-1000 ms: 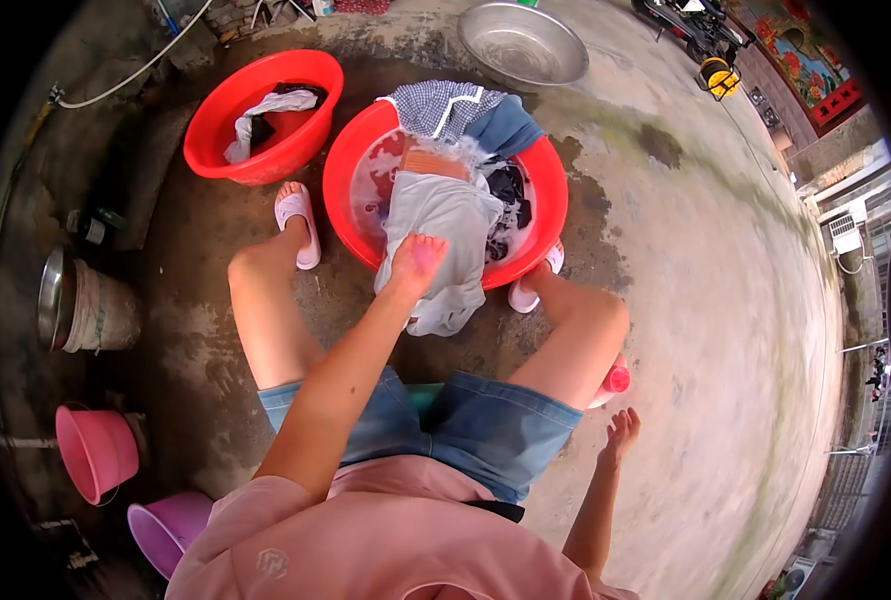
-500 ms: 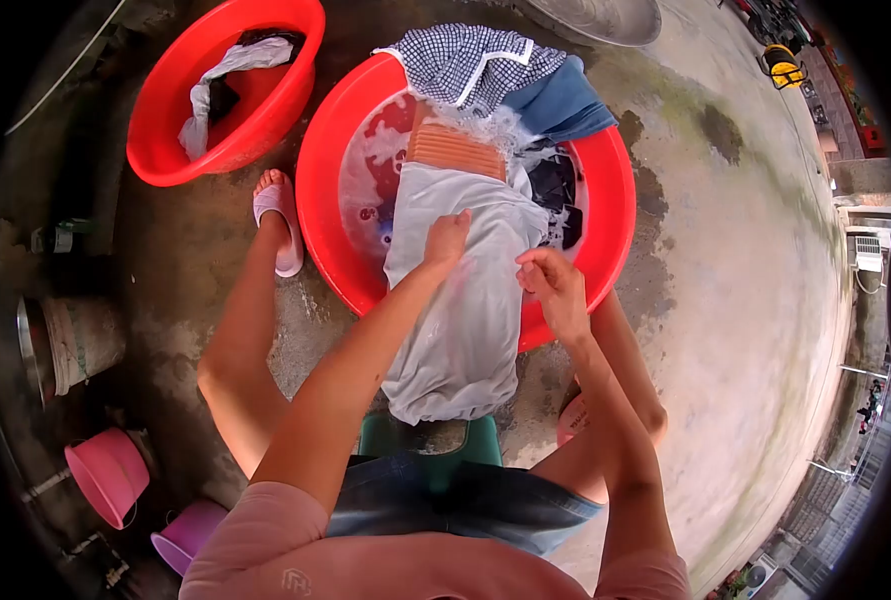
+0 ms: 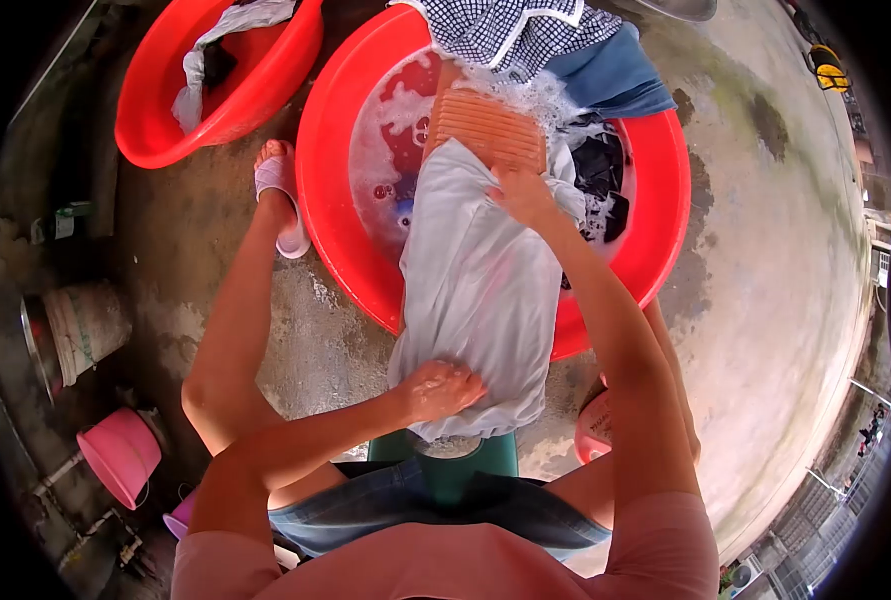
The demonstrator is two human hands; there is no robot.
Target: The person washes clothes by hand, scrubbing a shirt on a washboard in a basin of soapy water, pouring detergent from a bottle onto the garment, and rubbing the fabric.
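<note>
A wet light grey cloth [image 3: 480, 280] lies over a ridged orange-brown washboard [image 3: 490, 130], which leans in a large red basin [image 3: 655, 250] of soapy water. My right hand [image 3: 525, 195] pinches the cloth near its upper edge, just below the bare ridges. Lower down, my left hand [image 3: 440, 390] has its fingers curled on the cloth's bottom part. A checked cloth [image 3: 515, 30] and a blue denim piece [image 3: 615, 75] hang over the basin's far rim. Dark clothes [image 3: 597, 165] sit in the suds at the right.
A second red basin [image 3: 150, 115] with grey and dark cloth stands at upper left. Pink [image 3: 120, 455] and purple [image 3: 177, 515] buckets and a whitish bucket [image 3: 85, 330] are on the left. Under the cloth's lower end is a green stool [image 3: 465, 470]. A pink-red container [image 3: 593, 430] stands beside the right leg.
My left hand has come down to the cloth's lower part. My right hand has swung in from the side and taken hold of its upper edge. The view has moved closer to the basin.
</note>
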